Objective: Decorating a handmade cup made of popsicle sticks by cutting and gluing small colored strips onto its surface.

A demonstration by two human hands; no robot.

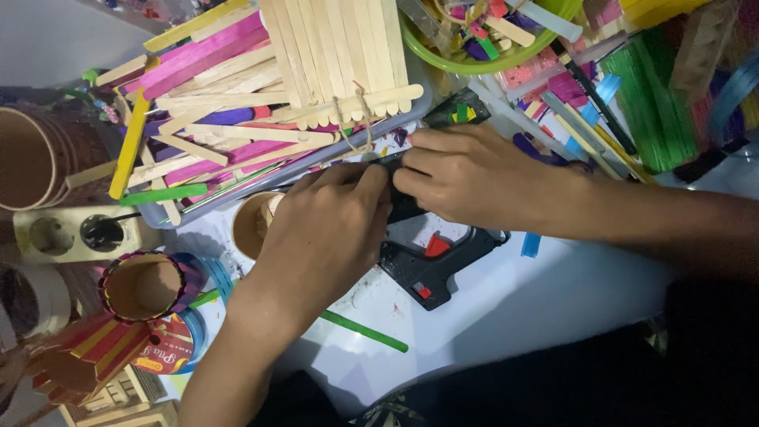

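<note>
Head view, frame centre: left hand [328,229] and right hand [466,175] both grasping black glue gun [423,265] on counter [514,308].

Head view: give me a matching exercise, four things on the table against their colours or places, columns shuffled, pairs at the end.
Things:
1. glue gun
2. bowl
3. power strip
4. loose stick near the left forearm

Descriptions:
A. green rim, top of the picture
B. black with red trigger, under the hands
C. green, lying flat on the white table
D. cream, at the left edge

Pairs: 1-B, 2-A, 3-D, 4-C
</note>
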